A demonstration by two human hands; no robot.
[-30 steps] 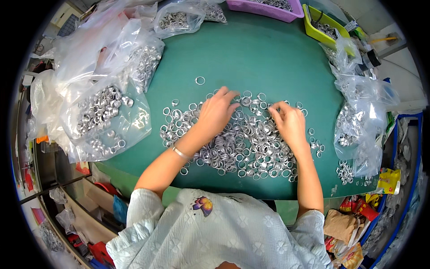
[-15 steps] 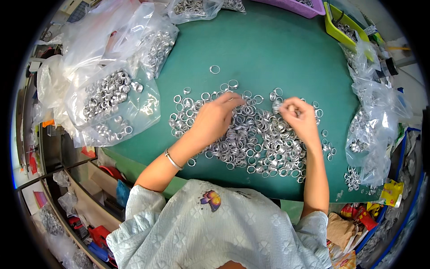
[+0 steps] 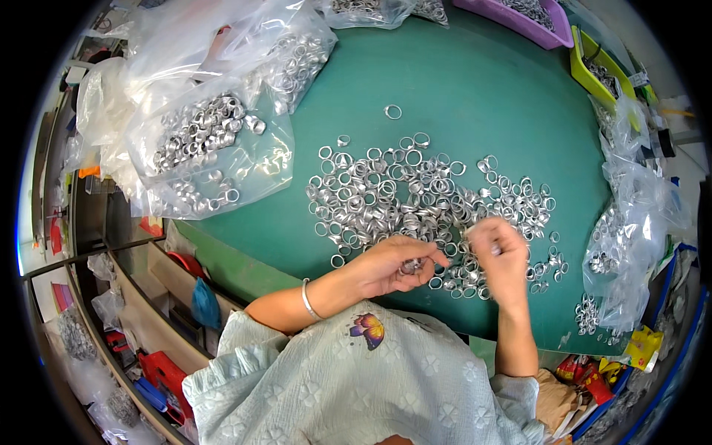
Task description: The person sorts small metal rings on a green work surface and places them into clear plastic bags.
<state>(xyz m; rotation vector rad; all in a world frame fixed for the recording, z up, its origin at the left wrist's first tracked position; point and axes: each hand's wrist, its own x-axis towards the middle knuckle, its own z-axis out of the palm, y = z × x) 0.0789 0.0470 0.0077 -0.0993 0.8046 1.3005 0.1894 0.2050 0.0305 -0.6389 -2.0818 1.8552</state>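
Observation:
A wide heap of silver metal rings [image 3: 371,200] is spread over the green table mat [image 3: 475,96]. At its near edge my left hand [image 3: 393,265] is turned partly palm up, fingers curled round a few rings [image 3: 412,265]. To its right my right hand [image 3: 503,256] hovers over the near right part of the heap, fingers closed and slightly blurred. A small silvery glint shows among them, too small to name. One single ring [image 3: 392,112] lies apart on the far side of the heap.
Clear plastic bags of rings [image 3: 211,159] cover the left of the table. More bags [image 3: 619,222] lie along the right edge, with a small ring cluster [image 3: 587,315]. A purple basket [image 3: 519,26] and a yellow-green basket [image 3: 604,70] stand at the far right.
Both hands have come nearer to me, from the far side of the heap to its near edge. My left hand has turned palm up. The whole view has shifted slightly.

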